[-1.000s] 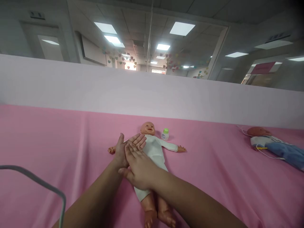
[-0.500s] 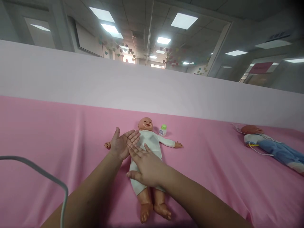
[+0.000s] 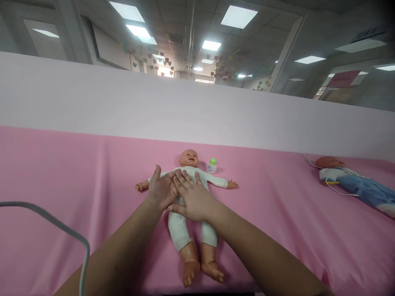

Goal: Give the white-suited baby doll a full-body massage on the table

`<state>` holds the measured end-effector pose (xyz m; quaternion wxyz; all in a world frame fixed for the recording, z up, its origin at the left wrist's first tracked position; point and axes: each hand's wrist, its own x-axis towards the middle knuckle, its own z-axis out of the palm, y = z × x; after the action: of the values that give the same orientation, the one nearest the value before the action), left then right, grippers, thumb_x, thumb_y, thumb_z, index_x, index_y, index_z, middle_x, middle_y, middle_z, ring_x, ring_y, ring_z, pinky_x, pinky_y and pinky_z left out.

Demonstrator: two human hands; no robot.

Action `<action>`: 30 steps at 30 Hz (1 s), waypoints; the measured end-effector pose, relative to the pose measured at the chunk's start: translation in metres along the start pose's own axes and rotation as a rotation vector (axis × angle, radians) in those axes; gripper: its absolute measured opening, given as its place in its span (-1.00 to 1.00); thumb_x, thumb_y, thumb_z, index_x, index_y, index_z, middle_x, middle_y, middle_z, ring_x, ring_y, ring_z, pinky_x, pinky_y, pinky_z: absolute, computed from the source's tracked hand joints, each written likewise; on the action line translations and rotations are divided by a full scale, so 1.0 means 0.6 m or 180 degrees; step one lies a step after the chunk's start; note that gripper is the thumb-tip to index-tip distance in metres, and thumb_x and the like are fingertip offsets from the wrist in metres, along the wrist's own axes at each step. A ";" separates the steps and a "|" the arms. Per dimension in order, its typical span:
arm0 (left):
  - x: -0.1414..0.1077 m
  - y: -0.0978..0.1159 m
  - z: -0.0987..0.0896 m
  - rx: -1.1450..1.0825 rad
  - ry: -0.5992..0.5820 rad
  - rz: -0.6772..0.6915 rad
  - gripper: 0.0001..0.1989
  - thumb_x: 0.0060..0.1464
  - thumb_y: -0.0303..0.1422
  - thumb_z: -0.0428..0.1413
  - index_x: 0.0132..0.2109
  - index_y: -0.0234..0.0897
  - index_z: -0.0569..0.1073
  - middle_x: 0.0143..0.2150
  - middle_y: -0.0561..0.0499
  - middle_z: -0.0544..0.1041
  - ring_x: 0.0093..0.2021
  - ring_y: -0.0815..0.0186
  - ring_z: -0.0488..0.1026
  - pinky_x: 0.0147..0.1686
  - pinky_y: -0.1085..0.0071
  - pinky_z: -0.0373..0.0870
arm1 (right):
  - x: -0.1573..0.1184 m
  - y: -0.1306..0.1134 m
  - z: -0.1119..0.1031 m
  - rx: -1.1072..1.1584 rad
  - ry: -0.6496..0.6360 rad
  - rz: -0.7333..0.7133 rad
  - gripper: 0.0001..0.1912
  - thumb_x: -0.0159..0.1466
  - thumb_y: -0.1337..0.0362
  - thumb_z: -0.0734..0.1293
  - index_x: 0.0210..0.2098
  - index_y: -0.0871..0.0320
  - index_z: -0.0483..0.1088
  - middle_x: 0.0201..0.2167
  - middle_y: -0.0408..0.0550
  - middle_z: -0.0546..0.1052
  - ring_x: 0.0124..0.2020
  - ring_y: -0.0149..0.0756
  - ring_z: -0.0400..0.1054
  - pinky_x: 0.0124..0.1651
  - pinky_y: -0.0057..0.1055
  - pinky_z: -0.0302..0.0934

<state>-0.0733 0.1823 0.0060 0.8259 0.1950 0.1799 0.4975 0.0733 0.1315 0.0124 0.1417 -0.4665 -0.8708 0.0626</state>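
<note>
A baby doll [image 3: 179, 231] in white clothes lies on its back on the pink cloth, head away from me and arms spread. Over its torso, my left hand [image 3: 162, 191] is turned palm up with its fingers extended. My right hand [image 3: 195, 198] lies palm down with fingers spread, its fingertips overlapping the left hand's fingers. Neither hand holds an object. The hands cover part of the doll's chest and belly. Beside the doll's head stands a small clear bottle [image 3: 211, 166] with a green cap.
Pink cloth [image 3: 277, 197] covers the surface, with a low white wall [image 3: 185, 111] behind it. A second doll [image 3: 361, 187] in blue and white, with a thin white cord, lies at the far right. A grey cable [image 3: 55, 224] curves across the lower left.
My right hand has slid up and further over the left hand's fingers. My left hand has shifted slightly right. More of the doll's legs shows below the hands.
</note>
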 end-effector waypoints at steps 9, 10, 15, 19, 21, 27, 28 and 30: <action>-0.002 0.012 -0.001 0.0246 0.0223 0.0195 -0.12 0.35 0.18 -0.20 0.36 -0.61 0.27 0.24 -0.51 0.47 0.25 -0.02 0.49 0.17 0.16 0.49 | -0.060 -0.054 0.007 0.0513 -0.0203 -0.0314 0.07 0.37 -0.28 0.23 0.55 0.28 -0.25 0.55 0.20 -0.19 0.58 0.03 -0.36 0.53 0.16 -0.60; -0.004 0.008 0.002 0.0253 0.0202 0.0140 -0.11 0.35 0.19 -0.21 0.35 -0.61 0.28 0.24 -0.52 0.47 0.26 -0.03 0.48 0.17 0.16 0.48 | -0.059 -0.059 0.009 0.0513 -0.0175 -0.0379 0.07 0.37 -0.28 0.23 0.54 0.30 -0.23 0.55 0.22 -0.19 0.58 0.04 -0.38 0.53 0.15 -0.60; -0.011 -0.016 0.018 0.0148 0.0232 -0.0007 -0.14 0.32 0.20 -0.16 0.35 -0.51 0.31 0.28 -0.49 0.45 0.30 -0.08 0.44 0.27 0.02 0.39 | -0.031 -0.037 0.010 0.0344 0.0010 -0.0301 0.06 0.38 -0.25 0.24 0.54 0.35 -0.20 0.55 0.24 -0.17 0.58 0.08 -0.40 0.54 0.14 -0.55; -0.009 -0.040 0.018 0.0571 0.0104 -0.0144 -0.25 0.34 0.17 -0.12 0.27 -0.40 0.43 0.28 -0.40 0.48 0.34 -0.10 0.39 0.34 -0.07 0.28 | -0.021 0.025 0.003 0.0338 0.0167 0.0086 -0.04 0.42 -0.22 0.21 0.55 0.21 -0.20 0.56 0.14 -0.15 0.58 0.02 -0.35 0.54 0.17 -0.47; -0.007 -0.047 0.008 0.1139 0.0117 0.0172 -0.44 0.35 0.02 0.04 0.18 -0.35 0.52 0.26 -0.33 0.52 0.35 -0.07 0.38 0.38 -0.01 0.22 | -0.035 0.059 -0.001 0.0529 0.0228 0.0328 -0.09 0.44 -0.20 0.18 0.54 0.19 -0.16 0.56 0.12 -0.12 0.57 -0.02 -0.28 0.54 0.12 -0.31; 0.005 -0.048 -0.036 0.2948 0.0469 0.1486 -0.73 0.11 -0.36 0.31 -0.01 -0.19 0.68 0.18 -0.06 0.61 0.37 -0.03 0.33 0.49 0.04 -0.06 | -0.121 0.107 -0.009 0.0756 -0.0026 -0.0150 -0.38 0.51 -0.02 0.15 0.47 0.03 0.13 0.49 -0.03 0.15 0.53 -0.07 -0.04 0.53 0.07 -0.16; 0.008 -0.049 -0.042 0.3041 0.0486 0.1486 -0.74 0.11 -0.37 0.29 -0.03 -0.18 0.69 0.15 -0.05 0.62 0.36 -0.05 0.34 0.49 0.02 -0.06 | -0.129 0.107 -0.009 0.0807 -0.0086 -0.0273 -0.42 0.51 0.00 0.14 0.45 0.00 0.16 0.48 -0.06 0.18 0.52 -0.08 -0.02 0.53 0.06 -0.15; 0.014 -0.051 -0.052 0.3122 0.0472 0.1388 -0.76 0.11 -0.40 0.27 -0.06 -0.16 0.70 0.10 -0.04 0.65 0.35 -0.07 0.35 0.48 0.02 -0.04 | -0.131 0.108 -0.008 0.0933 -0.0163 -0.0426 -0.44 0.52 0.00 0.12 0.44 -0.01 0.20 0.46 -0.07 0.21 0.52 -0.10 -0.01 0.52 0.04 -0.13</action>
<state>-0.0620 0.1810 -0.0373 0.5006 0.5548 0.4042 0.5274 0.1675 0.1025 -0.0133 0.1899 -0.3800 -0.8848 0.1913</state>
